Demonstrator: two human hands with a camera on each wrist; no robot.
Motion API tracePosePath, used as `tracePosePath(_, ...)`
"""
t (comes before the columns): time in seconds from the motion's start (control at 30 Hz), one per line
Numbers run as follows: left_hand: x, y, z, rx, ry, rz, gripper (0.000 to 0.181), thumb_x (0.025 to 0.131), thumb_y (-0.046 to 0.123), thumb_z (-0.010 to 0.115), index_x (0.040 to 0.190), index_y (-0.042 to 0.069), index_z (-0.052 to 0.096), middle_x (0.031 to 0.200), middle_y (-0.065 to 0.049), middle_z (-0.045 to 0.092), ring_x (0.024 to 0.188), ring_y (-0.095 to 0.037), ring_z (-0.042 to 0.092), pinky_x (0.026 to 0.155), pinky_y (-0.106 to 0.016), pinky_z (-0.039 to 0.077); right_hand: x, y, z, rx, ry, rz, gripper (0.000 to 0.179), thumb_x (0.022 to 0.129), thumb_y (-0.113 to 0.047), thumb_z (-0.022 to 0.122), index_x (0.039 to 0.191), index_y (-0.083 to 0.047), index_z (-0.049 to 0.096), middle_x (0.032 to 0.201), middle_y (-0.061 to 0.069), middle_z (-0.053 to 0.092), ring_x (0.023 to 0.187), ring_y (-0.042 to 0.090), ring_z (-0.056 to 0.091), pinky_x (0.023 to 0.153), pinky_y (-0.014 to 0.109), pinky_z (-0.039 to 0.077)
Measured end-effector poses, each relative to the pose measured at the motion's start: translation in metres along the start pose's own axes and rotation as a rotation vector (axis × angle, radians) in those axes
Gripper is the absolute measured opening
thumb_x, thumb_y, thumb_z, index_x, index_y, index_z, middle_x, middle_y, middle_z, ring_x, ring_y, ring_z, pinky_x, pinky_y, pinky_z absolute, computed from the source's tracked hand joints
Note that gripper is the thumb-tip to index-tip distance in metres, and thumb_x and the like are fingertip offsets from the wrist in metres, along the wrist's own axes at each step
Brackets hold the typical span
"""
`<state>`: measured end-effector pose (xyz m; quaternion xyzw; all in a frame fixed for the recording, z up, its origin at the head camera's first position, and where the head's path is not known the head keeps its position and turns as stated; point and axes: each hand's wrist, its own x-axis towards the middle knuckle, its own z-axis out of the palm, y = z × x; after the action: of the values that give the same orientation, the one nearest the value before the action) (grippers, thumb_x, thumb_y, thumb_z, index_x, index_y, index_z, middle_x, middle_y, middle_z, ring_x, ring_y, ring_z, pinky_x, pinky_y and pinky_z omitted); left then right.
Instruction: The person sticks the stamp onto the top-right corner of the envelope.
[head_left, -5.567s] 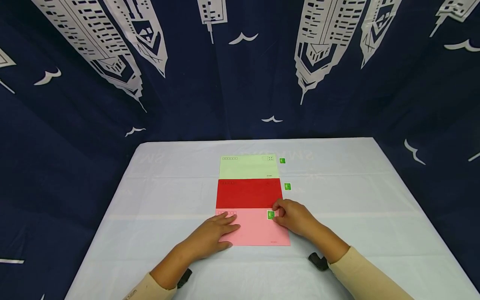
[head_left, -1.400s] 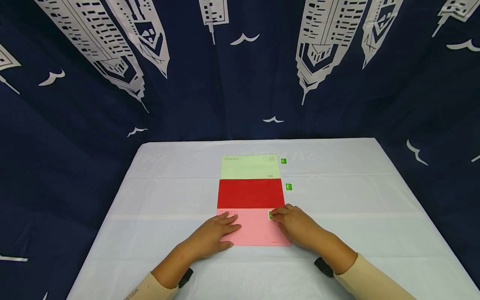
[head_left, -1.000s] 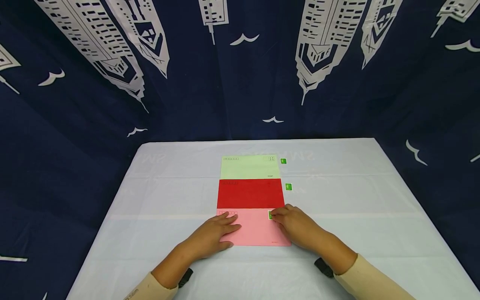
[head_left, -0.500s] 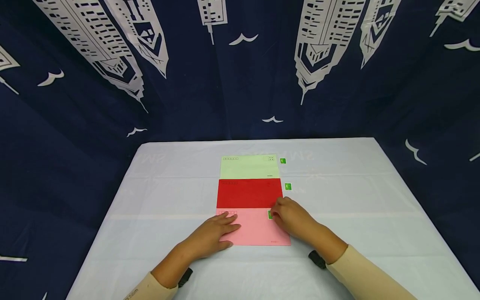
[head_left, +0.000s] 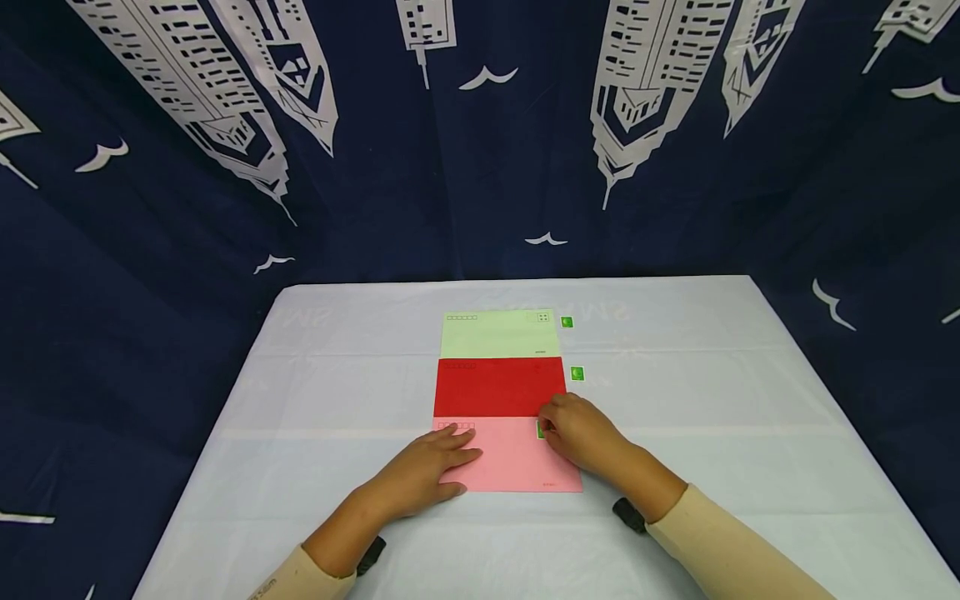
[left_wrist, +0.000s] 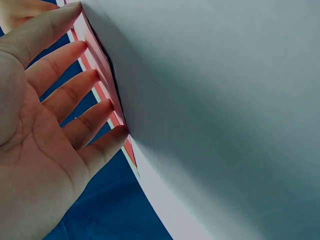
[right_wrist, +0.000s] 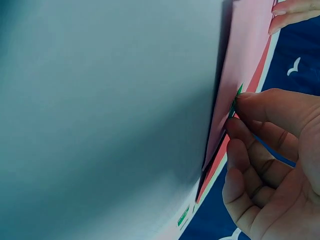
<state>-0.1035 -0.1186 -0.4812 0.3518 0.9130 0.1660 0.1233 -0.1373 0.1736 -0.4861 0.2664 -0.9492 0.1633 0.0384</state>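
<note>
A pink envelope (head_left: 510, 464) lies nearest the person, with a small green stamp (head_left: 540, 431) at its upper right corner. My left hand (head_left: 423, 469) rests on the envelope's left side, fingers spread and straight; the left wrist view shows its fingertips (left_wrist: 95, 75) down on the pink paper. My right hand (head_left: 585, 433) bends over the stamp and covers its right part. In the right wrist view the thumb and forefinger pinch at the green stamp (right_wrist: 240, 91), while the other fingers curl in toward the palm.
Above the pink envelope lie a red envelope (head_left: 498, 387) and a pale green envelope (head_left: 495, 337). Beside each, on the right, sits another green stamp (head_left: 577, 374). All are on a white tablecloth (head_left: 322, 400), with a dark blue patterned curtain (head_left: 390, 217) behind.
Earlier the right fingers were at the stamp's right edge, leaving it in view; then they lay over it. Now that hand has risen slightly, fingers more curled. The left hand stays put.
</note>
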Motion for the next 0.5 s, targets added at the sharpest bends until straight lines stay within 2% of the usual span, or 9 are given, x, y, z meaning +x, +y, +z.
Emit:
tracePosePath(0.27,-0.0005,-0.0004,0.0006,0.003,0.009,0.008,0.052,0.093,0.026,0.072,0.143,0.015,0.059,0.157,-0.009,0.048,0.149,-0.035,0.040,0.121,-0.051,0.035,-0.0003,-0.0025,-0.0007,-0.015,-0.030,0.028,0.015,0.080,-0.002,0.079,0.088,-0.011,0.070,0.083,-0.002,0.062,0.082,0.014,0.055,0.075,0.031,0.054)
tracePosePath(0.5,0.0015,0.0007,0.0006,-0.015,0.006,-0.022,0.053,0.093,0.026,0.073,0.142,0.014,0.060,0.156,-0.007,0.049,0.149,-0.033,0.040,0.121,-0.051,0.035,0.0003,-0.0031,-0.0017,-0.024,-0.061,0.052,0.016,0.081,-0.004,0.080,0.092,-0.010,0.070,0.083,-0.001,0.060,0.079,0.014,0.052,0.074,0.032,0.052)
